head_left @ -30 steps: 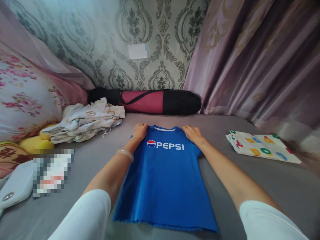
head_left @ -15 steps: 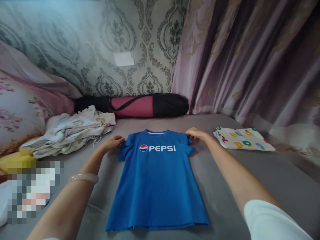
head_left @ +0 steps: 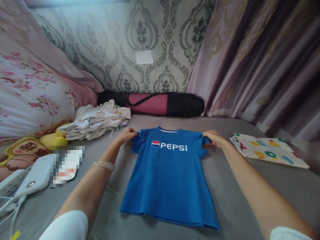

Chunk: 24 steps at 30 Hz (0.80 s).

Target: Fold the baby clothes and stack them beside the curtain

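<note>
A blue T-shirt (head_left: pixel 170 180) with a white PEPSI print and a round logo lies spread face up, its neckline toward the wall. My left hand (head_left: pixel 128 135) pinches the edge of the sleeve on the left. On the opposite side, my right hand (head_left: pixel 214 138) grips the other sleeve, its fingertips partly hidden by the cloth. Both sleeves look bunched, while the body of the shirt lies mostly flat with its hem toward me.
Crumpled white clothes (head_left: pixel 96 121) are heaped at the left, beside a floral pillow (head_left: pixel 37 90). A rolled bag (head_left: pixel 150 103) lies along the wall. Folded printed cloth (head_left: pixel 270 150) rests at the right on the grey sheet (head_left: pixel 240 213). A white power bank (head_left: pixel 37 175) and cables sit lower left.
The view has swung left, so everything appears shifted to the right and more shows at the left. Both hands still hold the sleeves; the shirt looks little changed.
</note>
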Tool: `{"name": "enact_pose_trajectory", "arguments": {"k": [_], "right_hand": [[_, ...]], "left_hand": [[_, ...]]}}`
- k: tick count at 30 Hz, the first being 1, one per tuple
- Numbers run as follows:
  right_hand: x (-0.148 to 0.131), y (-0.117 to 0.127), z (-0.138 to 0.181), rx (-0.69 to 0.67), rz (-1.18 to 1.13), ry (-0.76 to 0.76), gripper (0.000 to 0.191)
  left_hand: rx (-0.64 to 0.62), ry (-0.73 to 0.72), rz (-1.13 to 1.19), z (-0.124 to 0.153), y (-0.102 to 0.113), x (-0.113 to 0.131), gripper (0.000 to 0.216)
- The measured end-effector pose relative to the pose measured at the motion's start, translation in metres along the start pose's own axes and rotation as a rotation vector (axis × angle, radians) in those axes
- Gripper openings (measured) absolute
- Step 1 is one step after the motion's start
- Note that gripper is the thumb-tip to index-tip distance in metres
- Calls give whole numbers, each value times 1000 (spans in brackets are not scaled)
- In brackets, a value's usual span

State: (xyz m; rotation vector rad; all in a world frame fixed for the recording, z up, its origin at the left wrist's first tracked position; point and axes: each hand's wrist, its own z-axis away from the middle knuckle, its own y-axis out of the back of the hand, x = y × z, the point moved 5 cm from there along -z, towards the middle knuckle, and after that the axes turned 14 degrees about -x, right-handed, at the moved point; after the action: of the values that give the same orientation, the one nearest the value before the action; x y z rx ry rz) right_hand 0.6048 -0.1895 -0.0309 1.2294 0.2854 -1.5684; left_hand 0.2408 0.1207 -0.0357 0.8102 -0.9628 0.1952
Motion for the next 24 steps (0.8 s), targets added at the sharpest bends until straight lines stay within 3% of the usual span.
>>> {"name": "enact_pose_trajectory", "arguments": {"k": [4,8,11,17,21,24], "right_hand": [[6,-1,1,-2,-161,-26,11],[13,0,4,-87,-231,-87,27],[14,0,7,-154,-224,-81,25],[9,-1,11,-83,-277,62,6],[8,-7,15,-80,-306,134,3],[9,-7,15,-5,-183,129,8]], "left_hand": [[10,28,130,1,4,-6,26],[-145,25,341,7,-3,-8,41],[-231,87,349,10,-9,-6,50],[-151,67,272,6,-10,4,42],[-138,42,326,7,-6,7,42],[-120,22,351,9,-2,7,47]]}}
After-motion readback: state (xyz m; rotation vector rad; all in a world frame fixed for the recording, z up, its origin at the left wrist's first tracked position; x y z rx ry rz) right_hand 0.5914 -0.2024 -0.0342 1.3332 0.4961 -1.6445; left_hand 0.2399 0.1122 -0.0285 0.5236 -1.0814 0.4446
